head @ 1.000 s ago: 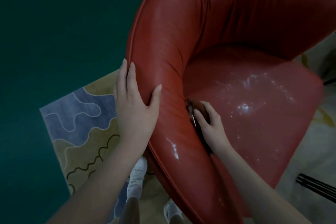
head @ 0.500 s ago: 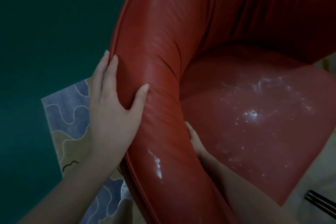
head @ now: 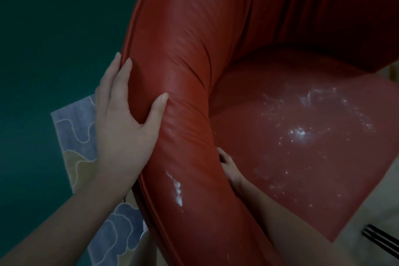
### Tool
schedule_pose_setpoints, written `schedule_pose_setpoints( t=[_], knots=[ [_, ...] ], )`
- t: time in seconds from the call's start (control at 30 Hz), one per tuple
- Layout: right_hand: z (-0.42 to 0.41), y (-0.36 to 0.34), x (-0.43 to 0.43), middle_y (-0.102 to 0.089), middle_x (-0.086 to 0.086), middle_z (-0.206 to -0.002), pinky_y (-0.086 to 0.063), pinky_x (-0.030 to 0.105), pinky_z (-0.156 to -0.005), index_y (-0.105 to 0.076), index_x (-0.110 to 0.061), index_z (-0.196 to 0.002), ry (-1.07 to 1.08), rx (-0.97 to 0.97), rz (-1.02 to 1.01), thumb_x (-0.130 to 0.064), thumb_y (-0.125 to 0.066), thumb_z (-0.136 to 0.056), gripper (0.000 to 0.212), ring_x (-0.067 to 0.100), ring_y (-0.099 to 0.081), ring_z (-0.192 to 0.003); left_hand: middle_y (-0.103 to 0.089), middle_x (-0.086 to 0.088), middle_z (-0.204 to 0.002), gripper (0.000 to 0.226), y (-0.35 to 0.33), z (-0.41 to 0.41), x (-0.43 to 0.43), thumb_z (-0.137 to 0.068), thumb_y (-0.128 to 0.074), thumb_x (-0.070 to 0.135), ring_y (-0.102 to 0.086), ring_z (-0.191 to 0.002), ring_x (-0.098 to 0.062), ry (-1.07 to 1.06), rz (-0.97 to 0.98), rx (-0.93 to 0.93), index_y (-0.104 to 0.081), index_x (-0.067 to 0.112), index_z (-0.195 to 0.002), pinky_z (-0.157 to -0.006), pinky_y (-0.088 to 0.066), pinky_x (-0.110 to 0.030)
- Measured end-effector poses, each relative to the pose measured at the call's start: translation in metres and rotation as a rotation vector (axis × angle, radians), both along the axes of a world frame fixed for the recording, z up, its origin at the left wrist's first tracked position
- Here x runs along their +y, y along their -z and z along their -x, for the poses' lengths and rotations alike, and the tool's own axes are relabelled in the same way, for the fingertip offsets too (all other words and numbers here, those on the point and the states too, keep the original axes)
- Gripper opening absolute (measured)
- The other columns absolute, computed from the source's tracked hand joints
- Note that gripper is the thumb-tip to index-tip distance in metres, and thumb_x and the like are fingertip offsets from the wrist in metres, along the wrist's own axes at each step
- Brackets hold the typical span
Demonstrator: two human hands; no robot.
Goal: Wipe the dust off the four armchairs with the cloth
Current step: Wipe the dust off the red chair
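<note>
red armchair [head: 216,28]: fills the centre and right of the view, standing partly on a patterned rug [head: 73,127] over a green floor [head: 54,28].
left hand [head: 123,119]: open, laid on the outer side of the armrest [head: 187,140]; fingers straight along the edge, thumb pressed into the leather on top.
right hand [head: 228,166]: down in the gap between armrest and seat [head: 302,175]; fingers hidden, so its state cannot be told.
white dust [head: 300,133]: scattered over the seat.
white streak [head: 177,188]: on the armrest, nearer the camera than the left hand.
</note>
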State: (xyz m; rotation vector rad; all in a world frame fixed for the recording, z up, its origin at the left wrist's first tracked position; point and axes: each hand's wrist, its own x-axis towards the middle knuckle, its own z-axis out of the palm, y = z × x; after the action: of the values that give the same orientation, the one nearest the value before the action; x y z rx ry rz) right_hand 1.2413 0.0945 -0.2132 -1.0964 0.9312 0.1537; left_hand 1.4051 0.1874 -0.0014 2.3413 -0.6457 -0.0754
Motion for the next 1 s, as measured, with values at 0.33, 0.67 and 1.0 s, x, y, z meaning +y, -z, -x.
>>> schedule_pose_setpoints(
  t=[0.33,0.67,1.0],
  knots=[
    [0.016,-0.075,-0.008,-0.064,0.001,-0.089,-0.049,0.028,-0.074,-0.063,-0.012,-0.109,0.08,-0.063,-0.066,-0.019,-0.058,-0.099,0.013,0.014,-0.059,-0.081,-0.022,0.002,-0.16,0.069,0.002,-0.002,0.002,-0.095,-0.061,0.04,-0.019,-0.147,-0.008,0.034,0.014,0.035,-0.032,0.014,-0.152,-0.122,-0.016,-0.025],
    [0.023,-0.149,-0.01,-0.067,-0.006,-0.09,-0.049,0.023,-0.08,-0.065,-0.019,-0.107,0.108,-0.152,0.147,-0.018,-0.055,-0.1,0.013,0.009,-0.063,-0.086,-0.024,-0.001,-0.16,0.068,0.002,-0.002,0.0,-0.096,-0.061,0.038,-0.022,-0.146,-0.012,0.044,0.042,0.016,-0.033,0.011,-0.151,-0.121,-0.017,-0.028],
    [-0.015,-0.205,0.015,-0.065,-0.004,-0.102,-0.046,0.024,-0.09,-0.067,-0.02,-0.106,0.017,-0.319,0.763,-0.022,-0.063,-0.089,0.017,0.011,-0.062,-0.099,-0.027,-0.007,-0.159,0.066,0.007,-0.005,0.002,-0.094,-0.06,0.038,-0.024,-0.146,-0.021,0.075,0.103,-0.009,-0.037,0.007,-0.149,-0.115,-0.009,-0.01]
  ],
)
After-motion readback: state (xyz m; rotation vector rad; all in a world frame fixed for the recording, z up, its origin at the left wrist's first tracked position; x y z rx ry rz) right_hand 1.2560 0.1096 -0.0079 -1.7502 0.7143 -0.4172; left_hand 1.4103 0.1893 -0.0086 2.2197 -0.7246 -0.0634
